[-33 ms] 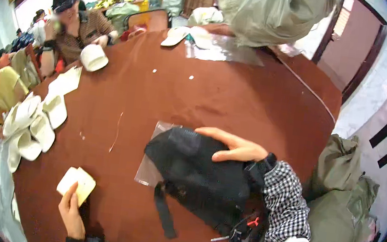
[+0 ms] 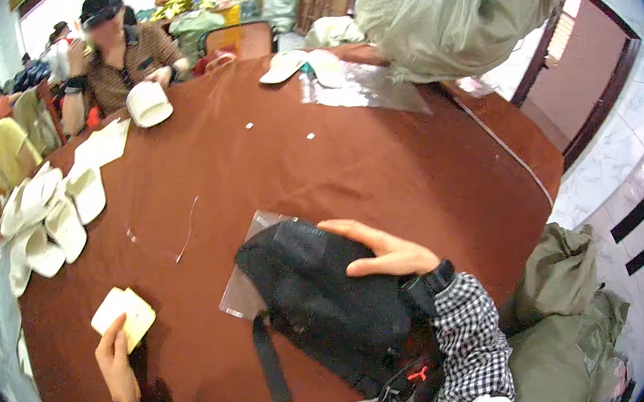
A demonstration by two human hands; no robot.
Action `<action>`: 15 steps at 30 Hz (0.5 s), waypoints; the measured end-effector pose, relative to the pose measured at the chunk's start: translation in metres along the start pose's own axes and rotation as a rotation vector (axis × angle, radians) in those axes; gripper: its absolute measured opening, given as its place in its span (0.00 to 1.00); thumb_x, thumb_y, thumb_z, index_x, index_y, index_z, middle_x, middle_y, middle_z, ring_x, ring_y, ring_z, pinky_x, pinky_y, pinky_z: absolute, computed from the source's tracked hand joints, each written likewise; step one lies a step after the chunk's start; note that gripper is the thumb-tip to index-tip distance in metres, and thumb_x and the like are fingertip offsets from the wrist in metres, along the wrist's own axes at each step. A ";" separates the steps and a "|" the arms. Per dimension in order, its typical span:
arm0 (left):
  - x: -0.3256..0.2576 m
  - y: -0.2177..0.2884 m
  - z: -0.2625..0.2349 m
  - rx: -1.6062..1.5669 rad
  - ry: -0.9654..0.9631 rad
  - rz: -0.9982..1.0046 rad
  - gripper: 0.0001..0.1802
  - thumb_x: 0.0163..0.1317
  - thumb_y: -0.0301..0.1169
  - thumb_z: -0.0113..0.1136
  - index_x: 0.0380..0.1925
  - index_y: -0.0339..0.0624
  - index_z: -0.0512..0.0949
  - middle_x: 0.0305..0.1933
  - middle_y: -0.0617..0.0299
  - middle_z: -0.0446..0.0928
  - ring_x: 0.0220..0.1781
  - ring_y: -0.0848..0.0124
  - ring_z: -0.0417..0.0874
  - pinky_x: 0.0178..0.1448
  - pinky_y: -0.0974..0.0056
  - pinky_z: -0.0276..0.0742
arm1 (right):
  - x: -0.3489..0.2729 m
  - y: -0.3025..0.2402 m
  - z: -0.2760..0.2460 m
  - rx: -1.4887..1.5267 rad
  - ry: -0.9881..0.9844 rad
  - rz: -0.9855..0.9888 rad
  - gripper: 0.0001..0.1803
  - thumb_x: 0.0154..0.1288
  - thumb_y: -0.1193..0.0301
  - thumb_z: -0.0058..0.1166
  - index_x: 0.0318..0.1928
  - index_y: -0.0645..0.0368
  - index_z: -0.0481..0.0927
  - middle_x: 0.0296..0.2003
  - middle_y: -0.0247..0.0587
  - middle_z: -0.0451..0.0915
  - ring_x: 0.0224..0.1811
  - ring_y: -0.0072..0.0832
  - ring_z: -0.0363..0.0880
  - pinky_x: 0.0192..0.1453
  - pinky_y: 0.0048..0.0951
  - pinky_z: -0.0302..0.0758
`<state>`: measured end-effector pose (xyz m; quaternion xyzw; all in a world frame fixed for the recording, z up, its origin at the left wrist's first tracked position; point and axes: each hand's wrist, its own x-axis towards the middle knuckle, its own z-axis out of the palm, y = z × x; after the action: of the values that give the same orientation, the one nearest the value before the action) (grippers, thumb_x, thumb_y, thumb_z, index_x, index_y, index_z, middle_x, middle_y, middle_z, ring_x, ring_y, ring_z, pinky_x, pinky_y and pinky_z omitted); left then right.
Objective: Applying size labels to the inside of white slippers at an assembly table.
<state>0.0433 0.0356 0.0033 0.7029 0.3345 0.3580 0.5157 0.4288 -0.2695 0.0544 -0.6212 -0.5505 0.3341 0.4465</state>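
Black bag (image 2: 326, 298): lies on the brown-covered table (image 2: 208, 147), partly over a clear plastic sheet (image 2: 239, 297).
Right hand (image 2: 395, 257): flat, thumb spread, laid over the bag.
Pale yellow pad (image 2: 138, 323): left of the bag, apart from it.
Left hand (image 2: 116, 369): fingers over the pad; whether they grip it can't be told.
White curved pieces (image 2: 66, 226): heaped at the table's left edge.

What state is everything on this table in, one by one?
Black bag: lying down, partly over clear plastic; whether fastened, unclear
Strap: loose, stretched out on the table
Clear plastic: flat, partly covered
Pale yellow pieces: overlapping, under the left hand's fingers
White caps: heaped loosely
Thread: loose, slightly curved
Greenish sack: bulging
Brown tablecloth: spread, lightly wrinkled
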 end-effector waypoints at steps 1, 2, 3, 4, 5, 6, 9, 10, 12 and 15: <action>-0.002 0.014 0.003 0.071 -0.050 -0.016 0.19 0.72 0.28 0.47 0.58 0.28 0.74 0.58 0.52 0.76 0.57 0.65 0.77 0.63 0.63 0.71 | 0.000 0.001 0.000 0.028 -0.008 -0.007 0.41 0.65 0.60 0.60 0.72 0.62 0.56 0.71 0.48 0.57 0.75 0.37 0.50 0.77 0.38 0.47; -0.009 0.032 0.003 0.155 -0.089 -0.036 0.20 0.73 0.30 0.48 0.60 0.29 0.73 0.62 0.51 0.74 0.61 0.63 0.75 0.67 0.62 0.68 | 0.003 0.006 0.001 0.068 -0.027 -0.020 0.42 0.65 0.59 0.60 0.72 0.62 0.56 0.72 0.48 0.56 0.76 0.38 0.50 0.78 0.38 0.47; -0.011 0.042 0.009 0.133 -0.072 -0.095 0.20 0.72 0.28 0.47 0.59 0.27 0.74 0.61 0.49 0.75 0.63 0.61 0.73 0.69 0.60 0.65 | 0.000 0.005 0.001 0.067 -0.030 0.024 0.44 0.64 0.57 0.61 0.73 0.61 0.55 0.73 0.47 0.52 0.76 0.38 0.47 0.78 0.39 0.46; -0.012 0.042 0.009 0.157 -0.078 -0.090 0.20 0.72 0.27 0.47 0.59 0.27 0.73 0.61 0.49 0.75 0.63 0.62 0.74 0.69 0.61 0.65 | -0.002 0.006 0.000 0.032 -0.030 0.017 0.45 0.64 0.56 0.61 0.73 0.61 0.55 0.73 0.48 0.51 0.77 0.39 0.47 0.78 0.40 0.45; -0.012 0.042 0.009 0.159 -0.070 -0.083 0.20 0.71 0.27 0.47 0.59 0.27 0.74 0.61 0.49 0.75 0.63 0.62 0.74 0.69 0.60 0.65 | -0.002 0.008 -0.001 0.024 -0.033 0.014 0.45 0.63 0.55 0.61 0.73 0.61 0.55 0.73 0.48 0.51 0.77 0.39 0.47 0.78 0.40 0.45; -0.012 0.041 0.009 0.163 -0.060 -0.078 0.20 0.71 0.27 0.48 0.58 0.27 0.74 0.61 0.49 0.75 0.63 0.62 0.74 0.69 0.60 0.65 | -0.001 0.010 -0.001 0.019 -0.038 0.012 0.45 0.63 0.55 0.61 0.73 0.60 0.55 0.73 0.48 0.51 0.77 0.40 0.46 0.78 0.41 0.45; -0.011 0.041 0.009 0.158 -0.078 -0.080 0.20 0.71 0.28 0.48 0.58 0.27 0.74 0.60 0.49 0.75 0.63 0.62 0.74 0.69 0.60 0.65 | -0.001 0.002 -0.001 0.019 -0.039 0.023 0.45 0.64 0.54 0.59 0.73 0.61 0.54 0.73 0.50 0.52 0.77 0.41 0.46 0.78 0.41 0.44; -0.009 0.042 0.009 0.153 -0.079 -0.082 0.20 0.71 0.28 0.48 0.58 0.27 0.74 0.60 0.49 0.75 0.63 0.62 0.74 0.69 0.60 0.65 | -0.001 0.001 -0.001 0.015 -0.035 0.020 0.43 0.65 0.54 0.58 0.73 0.61 0.55 0.73 0.51 0.53 0.77 0.41 0.47 0.78 0.41 0.44; -0.008 0.044 0.011 0.170 -0.074 -0.099 0.20 0.71 0.28 0.48 0.58 0.26 0.74 0.60 0.49 0.76 0.63 0.61 0.74 0.69 0.59 0.64 | 0.000 0.003 -0.002 0.027 -0.034 0.028 0.44 0.65 0.54 0.58 0.73 0.61 0.55 0.73 0.51 0.53 0.77 0.42 0.47 0.78 0.41 0.44; -0.005 0.042 0.012 0.163 -0.063 -0.125 0.20 0.72 0.28 0.48 0.58 0.26 0.74 0.60 0.49 0.76 0.62 0.61 0.74 0.69 0.60 0.65 | 0.002 0.001 -0.003 0.001 -0.035 0.022 0.44 0.66 0.53 0.57 0.73 0.61 0.55 0.73 0.52 0.53 0.77 0.42 0.47 0.78 0.41 0.44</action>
<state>0.0553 0.0150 0.0404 0.7313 0.3892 0.2744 0.4883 0.4324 -0.2680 0.0552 -0.6212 -0.5513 0.3501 0.4331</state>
